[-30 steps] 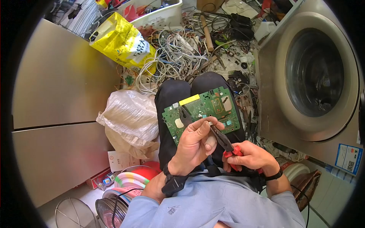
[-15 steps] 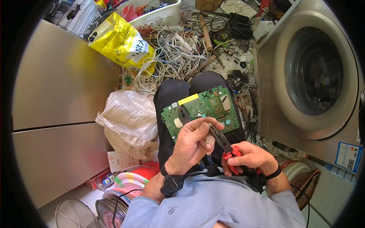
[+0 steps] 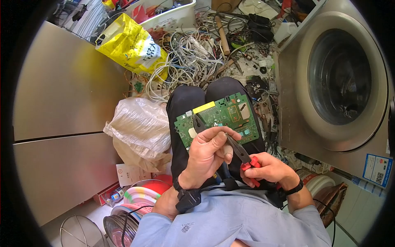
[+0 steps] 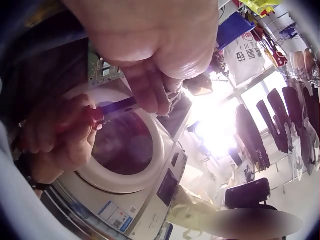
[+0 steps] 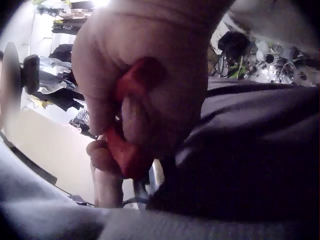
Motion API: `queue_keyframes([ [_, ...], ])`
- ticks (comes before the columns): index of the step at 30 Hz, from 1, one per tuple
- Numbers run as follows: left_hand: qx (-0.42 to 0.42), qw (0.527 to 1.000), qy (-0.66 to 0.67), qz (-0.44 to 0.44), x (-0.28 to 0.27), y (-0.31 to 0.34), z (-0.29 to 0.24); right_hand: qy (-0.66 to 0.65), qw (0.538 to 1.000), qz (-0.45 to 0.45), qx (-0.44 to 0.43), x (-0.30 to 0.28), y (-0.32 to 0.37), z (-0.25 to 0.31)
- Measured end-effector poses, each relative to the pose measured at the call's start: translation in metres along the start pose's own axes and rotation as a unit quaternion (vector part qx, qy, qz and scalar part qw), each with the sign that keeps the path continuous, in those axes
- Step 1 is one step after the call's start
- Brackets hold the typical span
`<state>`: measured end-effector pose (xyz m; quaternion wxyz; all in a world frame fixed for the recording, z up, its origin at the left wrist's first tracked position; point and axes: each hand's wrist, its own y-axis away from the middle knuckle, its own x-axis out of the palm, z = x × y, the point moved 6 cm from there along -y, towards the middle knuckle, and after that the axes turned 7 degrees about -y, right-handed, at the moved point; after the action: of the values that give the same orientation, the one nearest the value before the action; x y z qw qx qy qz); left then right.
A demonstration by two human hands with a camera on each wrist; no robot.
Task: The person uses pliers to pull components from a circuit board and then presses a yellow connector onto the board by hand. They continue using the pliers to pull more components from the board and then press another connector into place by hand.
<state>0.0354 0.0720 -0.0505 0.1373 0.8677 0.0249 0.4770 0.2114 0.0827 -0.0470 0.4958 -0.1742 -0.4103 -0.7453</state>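
My right hand point(image 3: 270, 168) grips the red handles of long-nosed pliers point(image 3: 242, 154); the right wrist view shows the fingers curled around those red handles point(image 5: 129, 157). The dark jaws point up and left to the fingertips of my left hand point(image 3: 205, 154). There, thumb and forefinger pinch a small piece, mostly hidden by the fingers and the plier tips. Beneath the hands a green circuit board point(image 3: 224, 113) lies across the lap, with a yellow strip along its far edge. A second dark plier nose point(image 3: 198, 123) rests over the board, partly covered by the left hand.
Tangled white cables point(image 3: 189, 55) and scrap parts cover the floor ahead, beside a yellow bag point(image 3: 131, 45). A washing machine point(image 3: 294, 82) stands on the right. Left are a white sack point(image 3: 140, 123), a large metallic cabinet front point(image 3: 70, 90) and stacked bowls point(image 3: 142, 195).
The pliers have turned slightly in the right hand, and the pale piece at the left fingertips shows less than before. The left hand keeps nearly the same pose over the board.
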Motion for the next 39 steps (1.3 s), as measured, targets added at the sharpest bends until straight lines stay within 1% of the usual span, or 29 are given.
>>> queue_keyframes([
  [4, 0.03, 0.999, -0.026, -0.025, 0.002, -0.001, -0.003, 0.004, 1.0, -0.029, -0.003, 0.003, -0.002, -0.001],
  [6, 0.035, 0.998, -0.03, -0.041, 0.001, -0.002, -0.002, 0.095, 0.993, -0.074, -0.012, -0.002, -0.004, 0.0],
  [7, 0.038, 0.997, -0.034, -0.055, -0.001, -0.002, -0.002, 0.096, 0.993, -0.073, -0.012, 0.0, -0.005, 0.002],
  [9, 0.039, 0.997, -0.032, -0.059, -0.002, -0.004, -0.002, 0.245, 0.956, -0.16, -0.037, -0.002, -0.004, 0.013],
  [10, 0.039, 0.997, -0.029, -0.063, -0.002, -0.004, -0.002, 0.245, 0.956, -0.16, -0.037, -0.002, -0.003, 0.011],
  [11, 0.039, 0.997, -0.029, -0.062, -0.001, -0.004, -0.002, 0.345, 0.914, -0.192, -0.094, -0.002, -0.001, 0.019],
  [12, 0.044, 0.996, -0.023, -0.069, -0.001, -0.004, -0.001, 0.439, 0.858, -0.221, -0.15, 0.001, 0.002, 0.025],
  [13, 0.05, 0.996, -0.016, -0.077, -0.001, -0.004, -0.002, 0.439, 0.858, -0.221, -0.151, 0.003, 0.003, 0.025],
  [15, 0.053, 0.996, -0.023, -0.063, 0.002, -0.004, -0.003, 0.5, 0.805, -0.268, -0.173, 0.007, 0.007, 0.031],
  [16, 0.056, 0.997, -0.029, -0.05, 0.003, -0.004, -0.003, 0.5, 0.805, -0.268, -0.173, 0.006, 0.008, 0.031],
  [20, 0.053, 0.997, -0.025, -0.042, 0.002, -0.006, -0.001, 0.522, 0.781, -0.278, -0.199, 0.006, 0.012, 0.035],
  [22, 0.044, 0.998, -0.002, -0.033, 0.005, -0.005, -0.001, 0.53, 0.773, -0.279, -0.209, 0.007, 0.012, 0.036],
  [24, 0.036, 0.999, 0.019, -0.025, 0.005, -0.005, 0.0, 0.566, 0.728, -0.298, -0.248, 0.009, 0.013, 0.039],
  [25, 0.028, 0.999, 0.04, -0.016, 0.006, -0.005, 0.001, 0.566, 0.728, -0.298, -0.248, 0.007, 0.012, 0.038],
  [27, 0.024, 0.998, 0.058, -0.018, 0.005, -0.004, 0.003, 0.596, 0.688, -0.312, -0.274, 0.007, 0.012, 0.037],
  [28, 0.021, 0.997, 0.077, -0.021, 0.004, -0.004, 0.005, 0.595, 0.688, -0.313, -0.273, 0.006, 0.011, 0.036],
  [30, 0.009, 0.995, 0.087, -0.038, 0.005, -0.003, 0.006, 0.63, 0.641, -0.346, -0.27, 0.006, 0.011, 0.035],
  [31, -0.002, 0.994, 0.097, -0.056, 0.004, -0.001, 0.008, 0.63, 0.642, -0.345, -0.27, 0.005, 0.01, 0.034],
  [33, -0.01, 0.992, 0.107, -0.07, 0.005, -0.001, 0.01, 0.659, 0.588, -0.374, -0.282, 0.005, 0.011, 0.036],
  [34, -0.019, 0.989, 0.118, -0.083, 0.005, -0.001, 0.011, 0.659, 0.588, -0.373, -0.283, 0.005, 0.011, 0.037],
  [36, -0.025, 0.988, 0.127, -0.084, 0.007, 0.0, 0.009, 0.666, 0.572, -0.382, -0.29, 0.006, 0.012, 0.038],
  [39, -0.028, 0.987, 0.137, -0.078, 0.006, -0.001, 0.01, 0.661, 0.573, -0.382, -0.298, 0.005, 0.012, 0.039],
])
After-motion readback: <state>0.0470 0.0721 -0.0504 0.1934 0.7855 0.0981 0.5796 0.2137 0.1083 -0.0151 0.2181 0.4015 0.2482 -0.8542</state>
